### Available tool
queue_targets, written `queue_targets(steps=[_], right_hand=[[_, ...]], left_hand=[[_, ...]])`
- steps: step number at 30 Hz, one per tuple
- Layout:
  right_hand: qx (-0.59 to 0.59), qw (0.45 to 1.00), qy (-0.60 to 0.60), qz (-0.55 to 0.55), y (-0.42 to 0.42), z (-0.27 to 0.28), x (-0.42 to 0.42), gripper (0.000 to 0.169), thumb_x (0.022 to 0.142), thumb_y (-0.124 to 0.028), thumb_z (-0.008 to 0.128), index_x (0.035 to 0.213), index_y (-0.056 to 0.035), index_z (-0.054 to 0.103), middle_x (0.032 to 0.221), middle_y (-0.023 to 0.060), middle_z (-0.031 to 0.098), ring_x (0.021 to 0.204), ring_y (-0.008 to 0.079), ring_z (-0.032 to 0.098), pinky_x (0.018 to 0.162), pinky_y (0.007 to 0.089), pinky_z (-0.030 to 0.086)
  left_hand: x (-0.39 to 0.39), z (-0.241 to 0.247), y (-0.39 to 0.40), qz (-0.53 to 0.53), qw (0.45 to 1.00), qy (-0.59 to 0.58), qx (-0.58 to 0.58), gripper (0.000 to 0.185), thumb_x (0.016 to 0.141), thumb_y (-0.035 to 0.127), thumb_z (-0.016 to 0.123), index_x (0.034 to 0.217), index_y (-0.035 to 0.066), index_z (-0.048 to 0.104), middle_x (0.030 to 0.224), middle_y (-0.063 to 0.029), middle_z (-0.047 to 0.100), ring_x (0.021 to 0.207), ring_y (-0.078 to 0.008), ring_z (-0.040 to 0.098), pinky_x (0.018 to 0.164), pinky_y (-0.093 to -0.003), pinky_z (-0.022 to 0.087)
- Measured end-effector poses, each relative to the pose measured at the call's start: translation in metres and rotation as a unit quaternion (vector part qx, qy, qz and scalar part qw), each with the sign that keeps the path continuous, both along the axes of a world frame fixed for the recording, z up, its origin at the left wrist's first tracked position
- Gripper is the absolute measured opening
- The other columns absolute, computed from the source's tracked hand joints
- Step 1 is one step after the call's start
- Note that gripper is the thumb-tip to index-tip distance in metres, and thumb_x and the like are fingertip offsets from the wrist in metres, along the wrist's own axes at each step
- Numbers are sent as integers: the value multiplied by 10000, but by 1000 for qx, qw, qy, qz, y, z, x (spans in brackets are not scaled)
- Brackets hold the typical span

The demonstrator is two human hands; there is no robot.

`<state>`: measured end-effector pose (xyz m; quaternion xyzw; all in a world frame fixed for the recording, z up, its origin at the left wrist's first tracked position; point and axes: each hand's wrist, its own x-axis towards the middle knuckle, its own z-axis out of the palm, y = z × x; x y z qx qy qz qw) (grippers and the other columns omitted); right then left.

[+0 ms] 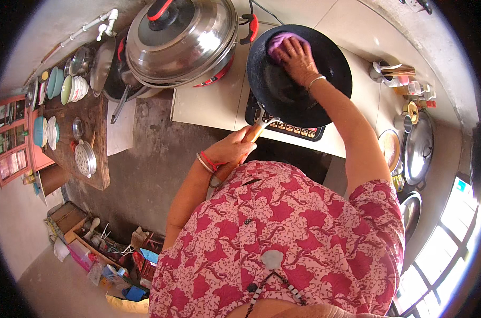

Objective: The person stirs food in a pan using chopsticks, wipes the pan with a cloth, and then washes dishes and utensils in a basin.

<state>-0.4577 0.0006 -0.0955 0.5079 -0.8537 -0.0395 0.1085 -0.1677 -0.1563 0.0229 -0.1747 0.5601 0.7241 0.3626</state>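
Observation:
A dark wok (324, 91) sits over an induction cooktop (292, 129) on the tiled counter, its wooden handle (253, 133) pointing towards my body. My left hand (232, 148) is closed around that handle. Inside the wok, my right hand (298, 59) presses a bunched purple cloth (277, 41) against the upper left part of the inner wall. The right fingers are spread over the cloth and partly hide it.
A large lidded steel pot (180, 43) with red-trimmed handles stands left of the wok. Along the right wall are a utensil holder (377, 71), jars and a big metal lid (418, 149). A wooden table (99, 135) with bowls and a steamer rack (85, 159) is at the left.

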Motion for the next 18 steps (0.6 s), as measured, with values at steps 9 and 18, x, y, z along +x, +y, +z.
queue_targets(steps=[9,18], right_hand=[[150,954,-199,-165,90,22,42,552,874,-206,518,1396,-162,345,1445,198,278,1316,423,286,1049,546,301],[102,960,-249,76,45,22,91,540,832,-189,557,1349,-165,401,1380,189,352,1290,411,309,1041,501,337]], left_hand=[[4,-8,4,20,999,29,23,518,886,167,523,1340,4,334,783,-21,513,552,-78,495,508,-234,437],[5,-7,5,23,999,17,42,511,878,158,522,1333,20,337,773,-11,513,544,-78,488,497,-235,429]])
